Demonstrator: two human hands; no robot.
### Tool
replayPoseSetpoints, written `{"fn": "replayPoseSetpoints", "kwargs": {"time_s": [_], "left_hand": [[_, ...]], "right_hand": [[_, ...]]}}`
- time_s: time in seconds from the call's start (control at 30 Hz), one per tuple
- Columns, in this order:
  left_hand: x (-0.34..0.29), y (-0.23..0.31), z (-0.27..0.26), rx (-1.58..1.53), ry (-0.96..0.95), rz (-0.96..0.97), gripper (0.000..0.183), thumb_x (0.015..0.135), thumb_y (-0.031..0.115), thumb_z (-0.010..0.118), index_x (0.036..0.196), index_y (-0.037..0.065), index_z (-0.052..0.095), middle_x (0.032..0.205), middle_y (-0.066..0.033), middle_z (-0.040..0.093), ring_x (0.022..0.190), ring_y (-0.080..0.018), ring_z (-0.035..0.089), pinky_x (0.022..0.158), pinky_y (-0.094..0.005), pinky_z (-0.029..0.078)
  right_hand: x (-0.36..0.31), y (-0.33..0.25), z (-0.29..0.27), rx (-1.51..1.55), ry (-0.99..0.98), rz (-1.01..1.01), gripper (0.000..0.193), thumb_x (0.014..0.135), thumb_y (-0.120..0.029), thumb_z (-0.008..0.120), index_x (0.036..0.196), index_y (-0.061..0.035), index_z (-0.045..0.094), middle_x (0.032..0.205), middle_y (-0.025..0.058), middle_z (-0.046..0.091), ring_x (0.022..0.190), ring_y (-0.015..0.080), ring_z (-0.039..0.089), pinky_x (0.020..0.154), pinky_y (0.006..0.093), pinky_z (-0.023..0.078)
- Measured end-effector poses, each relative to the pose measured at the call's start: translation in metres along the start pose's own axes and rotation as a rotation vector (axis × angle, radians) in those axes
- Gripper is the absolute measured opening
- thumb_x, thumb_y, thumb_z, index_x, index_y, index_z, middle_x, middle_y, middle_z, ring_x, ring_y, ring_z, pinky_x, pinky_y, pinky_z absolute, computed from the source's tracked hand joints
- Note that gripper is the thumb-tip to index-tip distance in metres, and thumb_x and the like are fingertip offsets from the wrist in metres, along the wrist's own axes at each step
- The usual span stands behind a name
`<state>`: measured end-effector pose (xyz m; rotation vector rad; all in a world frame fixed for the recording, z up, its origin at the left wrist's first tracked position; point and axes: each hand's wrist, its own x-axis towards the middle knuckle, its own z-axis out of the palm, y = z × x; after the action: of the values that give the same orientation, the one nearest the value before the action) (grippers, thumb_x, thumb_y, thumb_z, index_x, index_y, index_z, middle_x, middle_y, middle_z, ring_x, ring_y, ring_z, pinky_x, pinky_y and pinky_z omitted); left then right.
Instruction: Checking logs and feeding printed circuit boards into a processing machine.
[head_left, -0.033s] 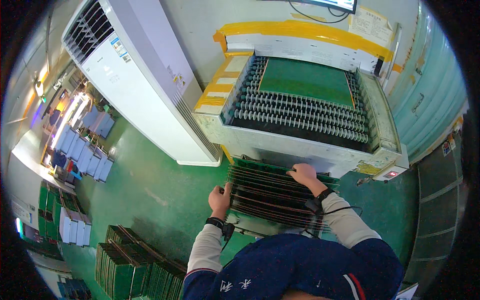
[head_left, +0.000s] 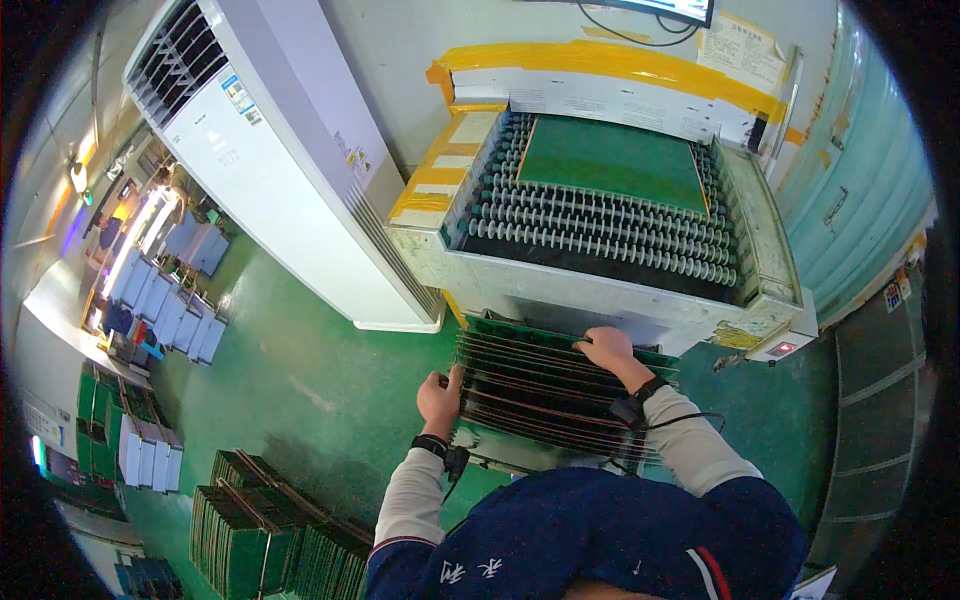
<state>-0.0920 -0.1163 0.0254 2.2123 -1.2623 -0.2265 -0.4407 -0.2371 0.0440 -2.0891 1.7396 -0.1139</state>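
A rack in front of me holds several thin green panels standing on edge in a row. At the rack's left side, my left hand is closed with its thumb and curled fingers at a panel's edge. Farther over, my right hand bends its fingers over the top edge of a panel near the far end of the row and pinches it. The fingertips of both hands are partly hidden. Just beyond the rack, a larger green panel lies flat on the rollers of a conveyor machine.
A tall white air conditioner stands left of the machine. More racked green panels stand on the floor at lower left. Greenish curtain strips hang at right, above a dark panelled partition. A cable runs from my right wrist.
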Motion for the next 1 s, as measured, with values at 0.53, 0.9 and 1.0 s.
{"fn": "replayPoseSetpoints", "kwargs": {"time_s": [0.53, 0.9, 1.0], "left_hand": [[0.002, -0.006, 0.004, 0.010, -0.055, -0.038, 0.059, 0.087, 0.058, 0.061, 0.072, 0.001, 0.061, 0.071, -0.0203, 0.064, 0.070, -0.0416, 0.063, 0.064, -0.0507, 0.048], [0.000, 0.000, 0.002, -0.012, -0.001, -0.004, 0.060, 0.086, 0.059, 0.062, 0.074, 0.000, 0.062, 0.073, -0.0211, 0.065, 0.071, -0.0422, 0.063, 0.064, -0.0501, 0.048], [-0.001, -0.001, 0.001, -0.011, 0.024, 0.008, 0.060, 0.086, 0.059, 0.062, 0.074, 0.000, 0.062, 0.072, -0.0210, 0.065, 0.071, -0.0422, 0.063, 0.064, -0.0501, 0.048]], "right_hand": [[0.000, 0.001, 0.002, 0.016, 0.027, -0.018, 0.047, 0.083, -0.055, 0.065, 0.088, -0.0081, 0.072, 0.089, 0.0178, 0.070, 0.089, 0.0394, 0.066, 0.076, 0.0509, 0.051], [-0.001, 0.000, 0.001, 0.018, 0.016, 0.005, 0.047, 0.084, -0.055, 0.065, 0.088, -0.0079, 0.071, 0.090, 0.0182, 0.070, 0.091, 0.0398, 0.066, 0.078, 0.0510, 0.051], [-0.001, -0.002, -0.001, 0.012, 0.013, 0.003, 0.047, 0.084, -0.055, 0.065, 0.087, -0.0084, 0.071, 0.089, 0.0177, 0.070, 0.090, 0.0394, 0.066, 0.077, 0.0509, 0.051]]}}
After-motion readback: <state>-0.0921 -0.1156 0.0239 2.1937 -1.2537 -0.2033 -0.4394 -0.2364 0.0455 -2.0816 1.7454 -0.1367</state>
